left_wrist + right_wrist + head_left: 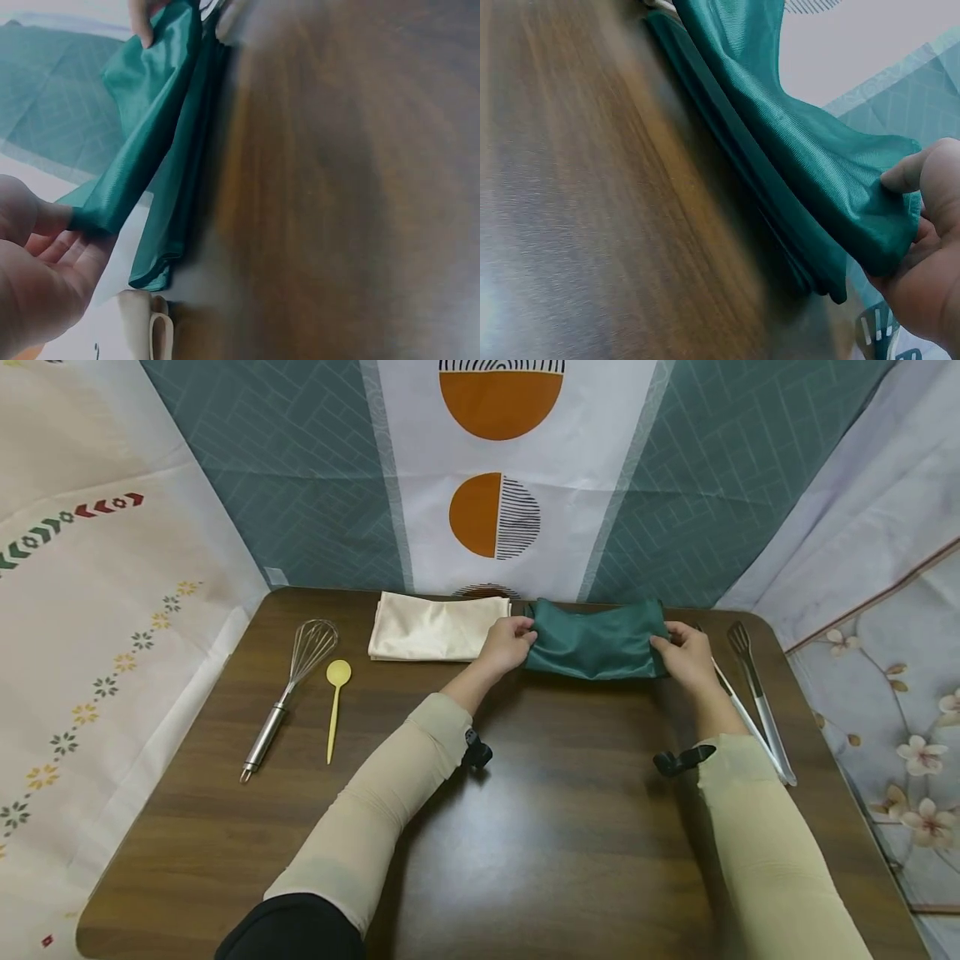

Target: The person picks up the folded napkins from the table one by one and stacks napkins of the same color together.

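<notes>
A shiny green cloth (596, 642) lies folded at the back of the table, its upper layer raised between both hands. My left hand (507, 643) pinches its left end between thumb and fingers; in the left wrist view, the lifted fold (131, 180) hangs apart from the folded layers beneath. At the opposite end, my right hand (688, 656) pinches the cloth, and the right wrist view has the thumb on top of the fabric (817, 165). Just left of the green cloth lies a folded cream cloth (435, 628), partly behind my left hand.
On the left lie a metal whisk (279, 714) and a yellow spoon (336, 702). Two long-handled utensils lie at the right, one a slotted turner (761, 702), the other partly hidden by my right hand. Patterned fabric (315, 468) hangs behind the brown table (555, 793).
</notes>
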`<action>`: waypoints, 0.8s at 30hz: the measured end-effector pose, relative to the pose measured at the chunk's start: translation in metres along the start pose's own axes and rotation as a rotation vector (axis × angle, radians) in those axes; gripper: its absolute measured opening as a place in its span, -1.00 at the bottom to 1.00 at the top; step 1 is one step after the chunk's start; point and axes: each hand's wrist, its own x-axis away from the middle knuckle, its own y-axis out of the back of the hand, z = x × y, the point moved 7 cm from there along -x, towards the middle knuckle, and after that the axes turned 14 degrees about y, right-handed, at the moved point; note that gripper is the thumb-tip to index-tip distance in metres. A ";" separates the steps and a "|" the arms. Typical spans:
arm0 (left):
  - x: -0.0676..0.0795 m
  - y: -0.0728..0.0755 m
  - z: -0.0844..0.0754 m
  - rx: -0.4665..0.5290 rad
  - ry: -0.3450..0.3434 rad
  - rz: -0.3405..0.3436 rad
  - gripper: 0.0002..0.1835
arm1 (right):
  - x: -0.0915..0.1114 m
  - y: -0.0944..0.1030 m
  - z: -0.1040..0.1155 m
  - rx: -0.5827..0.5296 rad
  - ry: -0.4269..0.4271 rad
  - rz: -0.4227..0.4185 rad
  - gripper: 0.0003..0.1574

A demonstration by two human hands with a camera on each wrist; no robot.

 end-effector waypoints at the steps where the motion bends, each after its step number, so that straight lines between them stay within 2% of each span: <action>1: -0.002 0.001 -0.001 -0.005 0.002 -0.003 -0.61 | -0.003 -0.001 0.000 -0.001 -0.002 0.003 -0.44; 9: -0.018 0.001 -0.010 -0.034 0.033 -0.011 -0.60 | -0.021 0.000 -0.007 0.042 -0.040 0.022 -0.47; 17: -0.026 -0.002 -0.010 -0.020 0.029 -0.009 -0.59 | -0.030 0.002 -0.007 0.116 -0.040 0.033 -0.47; 24: -0.028 -0.007 -0.008 -0.047 0.018 -0.054 -0.61 | -0.030 0.002 -0.011 0.142 -0.031 0.033 -0.47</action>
